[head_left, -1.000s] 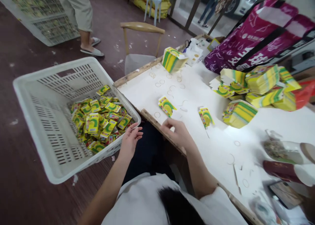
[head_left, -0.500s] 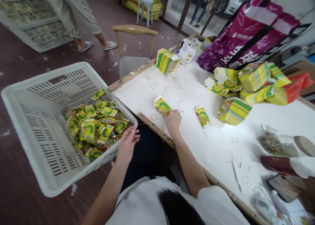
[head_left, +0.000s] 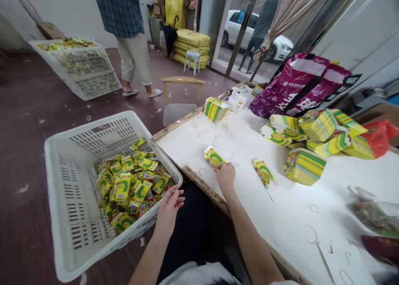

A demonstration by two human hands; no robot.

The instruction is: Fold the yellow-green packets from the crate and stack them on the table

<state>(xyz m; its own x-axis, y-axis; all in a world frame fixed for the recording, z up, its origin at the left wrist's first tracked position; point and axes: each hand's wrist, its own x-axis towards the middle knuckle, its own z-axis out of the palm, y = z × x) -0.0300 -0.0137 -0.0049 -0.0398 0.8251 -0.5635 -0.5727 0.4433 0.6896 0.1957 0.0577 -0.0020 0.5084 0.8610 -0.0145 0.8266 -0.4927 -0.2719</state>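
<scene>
My right hand rests on the white table, its fingers closed on the near edge of a small stack of yellow-green packets. My left hand hovers over my lap with fingers loosely spread and nothing in it, just beside the corner of a white plastic basket. The basket holds several loose yellow-green packets. A second small packet stack lies to the right of my right hand. Loose rubber bands are scattered on the table.
Larger bundles of packets pile up at the table's right, behind them a magenta bag. One more bundle sits at the far edge near a wooden chair. A person stands by another basket.
My right hand reached forward from the table edge onto the small packet stack and stayed there. The view tilted up. My left hand barely moved.
</scene>
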